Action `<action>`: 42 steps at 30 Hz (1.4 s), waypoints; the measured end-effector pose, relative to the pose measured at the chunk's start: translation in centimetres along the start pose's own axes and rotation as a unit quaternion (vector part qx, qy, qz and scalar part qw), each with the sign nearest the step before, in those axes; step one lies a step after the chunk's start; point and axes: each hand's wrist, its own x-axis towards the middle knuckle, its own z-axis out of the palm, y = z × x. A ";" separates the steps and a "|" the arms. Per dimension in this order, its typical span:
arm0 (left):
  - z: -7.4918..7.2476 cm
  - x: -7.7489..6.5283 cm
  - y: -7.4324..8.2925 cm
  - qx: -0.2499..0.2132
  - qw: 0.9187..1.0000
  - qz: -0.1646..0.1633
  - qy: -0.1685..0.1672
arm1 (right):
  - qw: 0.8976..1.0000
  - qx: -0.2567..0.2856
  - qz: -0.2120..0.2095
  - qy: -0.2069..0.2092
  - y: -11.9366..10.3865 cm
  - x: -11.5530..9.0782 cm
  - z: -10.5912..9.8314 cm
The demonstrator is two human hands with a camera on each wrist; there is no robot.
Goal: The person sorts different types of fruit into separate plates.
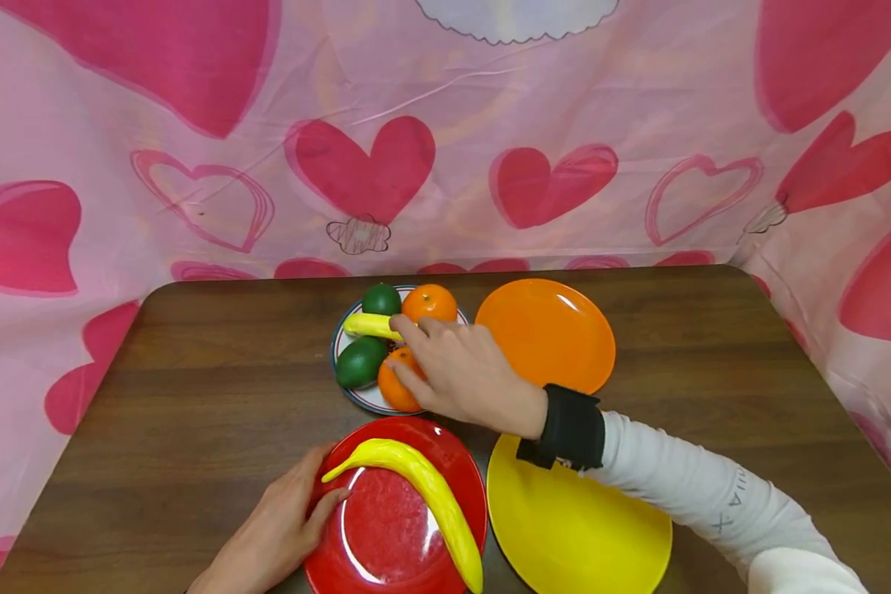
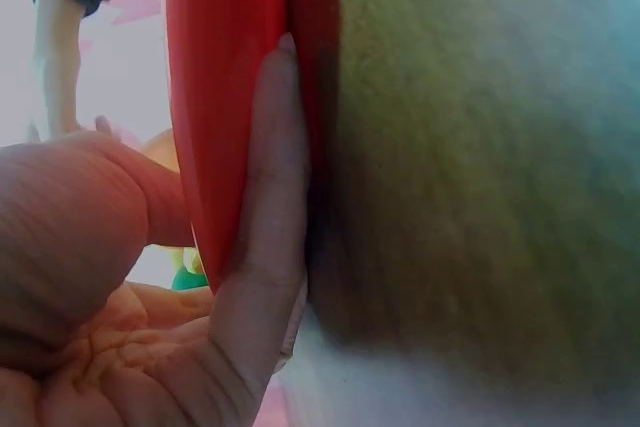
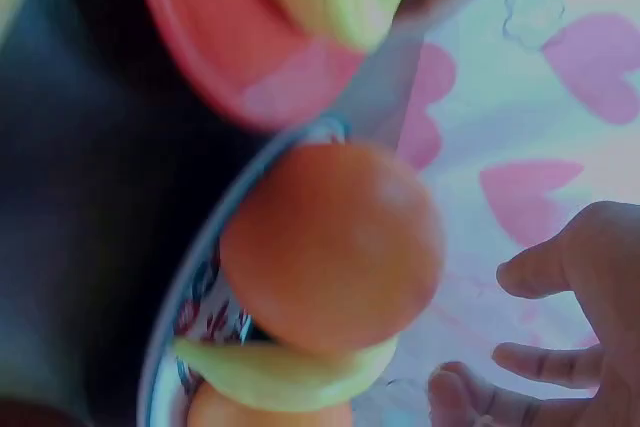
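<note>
My left hand [image 1: 285,511] grips the left rim of a red plate [image 1: 356,544], thumb over the edge and fingers beneath, as the left wrist view shows. A long yellow banana [image 1: 434,491] lies curved across that plate. Above a white, blue-rimmed plate [image 1: 367,402] of fruit hovers my right hand [image 1: 475,371], its fingers spread and apart from the fruit in the right wrist view. Nearest to it are a front orange [image 3: 335,247] and a smaller banana [image 3: 290,372], partly covered by the hand in the head view. A back orange [image 1: 431,303] and two green oval fruits [image 1: 361,363] share the plate.
An orange plate [image 1: 545,330] sits right of the fruit plate. Nearer the front, a yellow plate [image 1: 579,528] lies beside the red one, under my right forearm. The brown wooden table [image 1: 193,396] ends at a pink curtain with hearts [image 1: 549,91].
</note>
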 end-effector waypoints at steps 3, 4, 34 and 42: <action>0.0 -0.1 0.0 -0.002 1.000 -0.001 0.007 | 1.000 0.007 0.003 0.004 0.8 1.8 0.5; 0.0 -0.1 0.0 -0.003 1.000 -0.003 0.007 | 1.000 0.010 0.003 -0.002 1.0 2.3 0.7; 0.3 0.2 0.7 0.006 1.000 -0.025 0.005 | 0.982 0.042 0.011 -0.185 2.1 7.5 2.7; 0.3 -0.1 0.6 0.010 1.000 0.000 0.021 | 0.987 0.074 0.012 -0.142 2.3 7.3 1.7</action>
